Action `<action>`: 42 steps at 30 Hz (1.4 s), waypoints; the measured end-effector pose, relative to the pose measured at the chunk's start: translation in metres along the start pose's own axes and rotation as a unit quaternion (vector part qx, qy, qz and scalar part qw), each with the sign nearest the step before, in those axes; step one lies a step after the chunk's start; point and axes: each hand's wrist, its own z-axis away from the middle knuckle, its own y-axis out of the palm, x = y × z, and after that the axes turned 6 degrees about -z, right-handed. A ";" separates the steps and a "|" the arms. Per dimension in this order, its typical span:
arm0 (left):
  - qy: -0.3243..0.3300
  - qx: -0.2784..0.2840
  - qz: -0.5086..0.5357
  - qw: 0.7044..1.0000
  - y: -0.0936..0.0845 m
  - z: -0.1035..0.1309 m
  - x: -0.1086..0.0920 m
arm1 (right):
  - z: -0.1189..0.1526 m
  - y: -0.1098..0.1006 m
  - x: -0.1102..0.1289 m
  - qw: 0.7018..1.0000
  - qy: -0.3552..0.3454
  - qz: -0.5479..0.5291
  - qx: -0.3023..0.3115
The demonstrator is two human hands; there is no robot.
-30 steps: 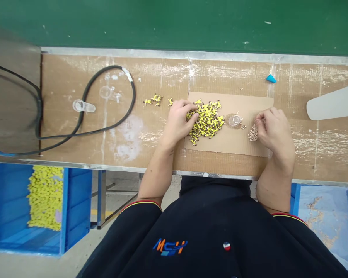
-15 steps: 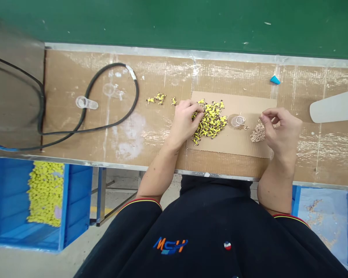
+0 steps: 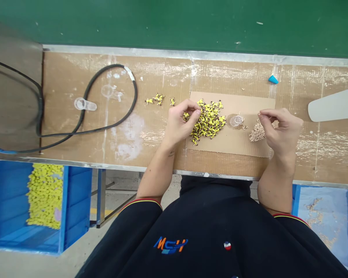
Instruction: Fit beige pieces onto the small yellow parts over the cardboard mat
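My left hand (image 3: 182, 121) is at the left side of a heap of small yellow-and-black figures (image 3: 210, 120). Its thumb and forefinger pinch together; whatever is between them is too small to make out. My right hand (image 3: 281, 127) hovers by a pile of tiny beige pieces (image 3: 257, 132), partly covering it. A small beige piece (image 3: 260, 115) shows at its pinched fingertips. Between the two piles stands a small round clear container (image 3: 236, 121) with a few loose beige bits beside it. Both piles rest on a flat cardboard sheet (image 3: 232, 144).
A black cable (image 3: 136, 92) loops over the left of the bench near a clear plastic scoop-like piece (image 3: 85, 104). Several yellow figures (image 3: 159, 98) lie apart. A blue cap-like piece (image 3: 273, 79) and a white rounded object (image 3: 333, 104) are right. Blue bins (image 3: 77, 204) stand below.
My left hand has shifted slightly left across the yellow figures, uncovering more of the heap. My right hand stays nearly still, fingertips pinched. The view has moved a little.
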 end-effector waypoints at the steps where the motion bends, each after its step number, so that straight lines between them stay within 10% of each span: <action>1: -0.006 0.003 0.006 1.000 0.000 0.001 -0.001 | 0.001 0.001 0.000 1.000 0.003 -0.007 -0.006; 16: -0.037 0.126 0.250 0.959 0.037 0.022 -0.040 | 0.010 0.032 0.046 0.953 -0.061 -0.292 0.042; 42: 0.263 -0.074 0.062 0.960 0.051 0.022 -0.043 | 0.020 0.051 0.053 0.949 -0.077 -0.298 0.073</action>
